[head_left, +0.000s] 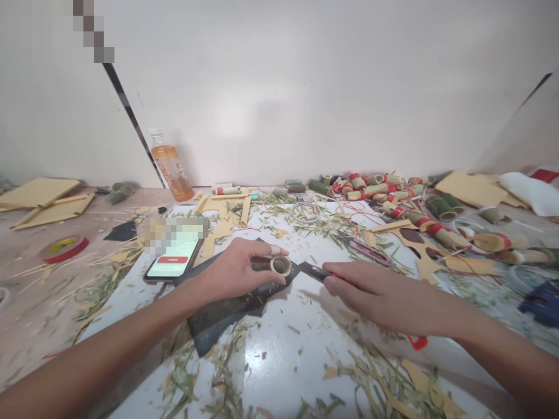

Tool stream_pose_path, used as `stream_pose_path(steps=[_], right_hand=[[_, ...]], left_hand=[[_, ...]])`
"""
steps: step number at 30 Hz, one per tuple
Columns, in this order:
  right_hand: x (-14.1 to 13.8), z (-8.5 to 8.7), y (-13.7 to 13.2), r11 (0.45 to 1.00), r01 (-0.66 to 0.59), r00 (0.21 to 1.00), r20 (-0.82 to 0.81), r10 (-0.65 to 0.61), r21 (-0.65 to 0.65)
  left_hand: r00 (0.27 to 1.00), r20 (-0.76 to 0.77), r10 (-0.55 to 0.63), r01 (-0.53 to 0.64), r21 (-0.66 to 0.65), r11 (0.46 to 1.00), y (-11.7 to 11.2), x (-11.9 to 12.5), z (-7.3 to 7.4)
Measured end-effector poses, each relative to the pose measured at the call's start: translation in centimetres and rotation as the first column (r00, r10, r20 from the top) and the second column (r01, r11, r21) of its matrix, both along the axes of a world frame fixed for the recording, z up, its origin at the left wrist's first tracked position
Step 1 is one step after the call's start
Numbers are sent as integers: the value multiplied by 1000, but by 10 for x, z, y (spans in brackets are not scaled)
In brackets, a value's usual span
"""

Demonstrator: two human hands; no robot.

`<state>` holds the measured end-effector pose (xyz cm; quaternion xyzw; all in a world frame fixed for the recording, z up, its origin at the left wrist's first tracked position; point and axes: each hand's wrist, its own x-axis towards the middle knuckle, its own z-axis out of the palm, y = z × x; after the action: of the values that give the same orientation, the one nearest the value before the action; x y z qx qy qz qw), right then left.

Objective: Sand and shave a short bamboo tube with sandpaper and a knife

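My left hand [238, 269] is closed around a short bamboo tube [279, 265], its open round end facing right. My right hand [375, 294] is closed on a utility knife [315, 270] with a dark blade and a red handle; the blade tip points left, a little short of the tube's rim. Both hands hover over a dark cutting mat [220, 317] lying on the white table [283, 355]. A strip of pale tape wraps my left forefinger.
A phone [172, 260] with a lit screen lies left of the mat. Green and tan bamboo shavings litter the table. Several red-taped bamboo tubes [375, 186] pile at the back right, an orange drink bottle [171, 166] stands by the wall, and a red tape roll [63, 247] lies left.
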<state>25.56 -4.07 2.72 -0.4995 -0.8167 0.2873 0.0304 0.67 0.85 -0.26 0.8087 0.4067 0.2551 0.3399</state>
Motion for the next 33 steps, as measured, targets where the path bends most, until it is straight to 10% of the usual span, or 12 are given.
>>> stream_pose_path(steps=[33], right_hand=[[-28,-15,-17,862,-164,849,513,-124,480]], left_hand=[[999,-37,-16,17,31,999,-2,0,1]])
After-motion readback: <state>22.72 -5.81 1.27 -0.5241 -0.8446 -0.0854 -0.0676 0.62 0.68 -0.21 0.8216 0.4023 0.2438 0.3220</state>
